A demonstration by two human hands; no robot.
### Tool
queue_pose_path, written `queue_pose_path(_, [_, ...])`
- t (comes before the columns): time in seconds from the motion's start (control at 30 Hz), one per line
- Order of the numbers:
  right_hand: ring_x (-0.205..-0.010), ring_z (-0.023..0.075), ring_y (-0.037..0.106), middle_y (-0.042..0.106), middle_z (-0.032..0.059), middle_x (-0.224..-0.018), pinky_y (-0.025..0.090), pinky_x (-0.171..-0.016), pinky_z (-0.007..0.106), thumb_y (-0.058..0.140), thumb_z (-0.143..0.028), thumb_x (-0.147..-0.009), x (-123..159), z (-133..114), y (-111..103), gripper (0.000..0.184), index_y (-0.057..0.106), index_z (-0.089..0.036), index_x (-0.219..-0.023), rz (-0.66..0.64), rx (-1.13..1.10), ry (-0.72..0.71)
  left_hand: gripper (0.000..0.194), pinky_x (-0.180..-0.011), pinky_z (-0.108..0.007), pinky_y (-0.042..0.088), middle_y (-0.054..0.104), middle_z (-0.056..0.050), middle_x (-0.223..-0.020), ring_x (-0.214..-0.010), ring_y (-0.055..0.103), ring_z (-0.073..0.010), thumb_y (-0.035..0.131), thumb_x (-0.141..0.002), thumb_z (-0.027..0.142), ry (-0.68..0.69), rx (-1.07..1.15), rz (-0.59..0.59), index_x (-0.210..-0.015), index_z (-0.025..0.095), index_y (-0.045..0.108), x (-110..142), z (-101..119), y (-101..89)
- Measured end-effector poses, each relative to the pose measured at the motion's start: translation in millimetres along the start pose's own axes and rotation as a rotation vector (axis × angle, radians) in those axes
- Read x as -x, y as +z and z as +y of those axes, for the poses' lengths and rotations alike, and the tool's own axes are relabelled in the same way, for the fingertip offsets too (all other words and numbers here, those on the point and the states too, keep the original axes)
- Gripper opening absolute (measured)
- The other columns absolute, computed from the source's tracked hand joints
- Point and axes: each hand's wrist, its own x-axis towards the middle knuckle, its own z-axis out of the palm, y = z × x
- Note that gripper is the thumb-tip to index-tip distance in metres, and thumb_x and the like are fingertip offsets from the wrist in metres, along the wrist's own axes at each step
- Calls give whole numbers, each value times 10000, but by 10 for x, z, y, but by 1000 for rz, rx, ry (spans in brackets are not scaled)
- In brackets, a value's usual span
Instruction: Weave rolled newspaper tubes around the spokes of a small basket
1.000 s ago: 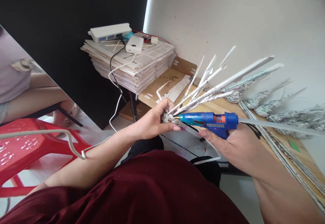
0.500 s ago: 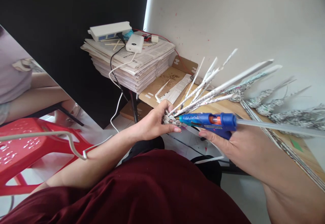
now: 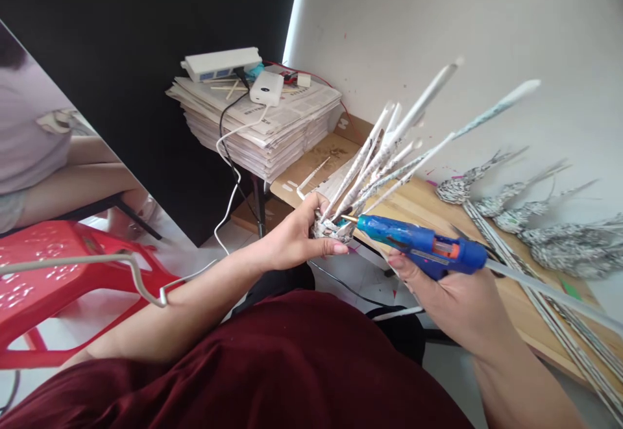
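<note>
My left hand (image 3: 296, 237) is closed around the small woven base of a newspaper weaving (image 3: 331, 229). Several rolled paper tubes (image 3: 377, 159) fan up and to the right from that base. In my right hand (image 3: 455, 296) is a blue hot glue gun (image 3: 413, 242), gripped by its handle, with a long clear glue stick (image 3: 545, 289) sticking out of its back. The metal nozzle points left at the woven base, at or very near its edge; whether it touches, I cannot tell.
A tall newspaper stack (image 3: 253, 137) bears a power strip (image 3: 221, 63) and a white power bank (image 3: 267, 88). Finished woven pieces (image 3: 457, 189) and long paper tubes (image 3: 540, 306) lie on the wooden table (image 3: 428, 205). A red stool (image 3: 43, 273) and a seated person (image 3: 43, 130) are at left.
The glue gun has drawn back right and slightly down, baring its nozzle. The weaving's paper tubes have swung more upright in my left hand, which stays nearly in place.
</note>
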Motion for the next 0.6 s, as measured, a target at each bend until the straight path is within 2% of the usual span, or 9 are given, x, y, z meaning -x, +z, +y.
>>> queue_pose_path(0.1, [-470,139,545,582,-30,-571,468,-477,271,730,-534,-873,-45,177,45,311,701,-224,-873,-18,-269,177,533,-630,-258,487,630,-8,-909,-736,630,-135,862,-758,363,-12,17,18,-966,215,394,18,4,-24])
queue_pose_path(0.23, [-449,95,480,512,-60,-587,368,-401,219,775,-597,-805,-261,485,132,418,595,-220,-828,39,-739,387,549,-611,-265,522,634,-11,-941,-671,621,-115,861,-757,349,-24,55,53,-1008,216,391,34,18,-54])
queue_pose_path(0.33, [-454,73,461,486,-75,-586,346,-401,182,836,-572,-739,-483,704,260,471,534,-213,-784,-18,-994,645,552,-616,-275,544,631,-4,-941,-636,611,-98,854,-766,333,-25,69,78,-1002,220,367,40,30,-70])
queue_pose_path(0.4, [-458,67,460,505,-73,-590,366,-414,170,809,-472,-796,-625,822,394,372,544,-212,-804,-117,-1049,807,552,-615,-267,538,623,10,-912,-628,608,-93,851,-772,336,-26,50,90,-985,223,355,45,29,-82])
queue_pose_path(0.43, [-465,69,473,525,-62,-594,386,-425,170,773,-419,-840,-694,868,472,313,548,-205,-795,-149,-1040,839,551,-609,-260,530,615,18,-894,-625,605,-91,851,-774,339,-22,37,95,-978,224,352,49,25,-89])
queue_pose_path(0.6, [-505,88,528,573,-12,-605,434,-460,170,594,-244,-969,-1049,999,811,238,559,-177,-743,-260,-1022,880,541,-589,-228,498,591,37,-858,-637,602,-84,859,-775,319,17,-36,143,-959,223,360,74,-19,-152])
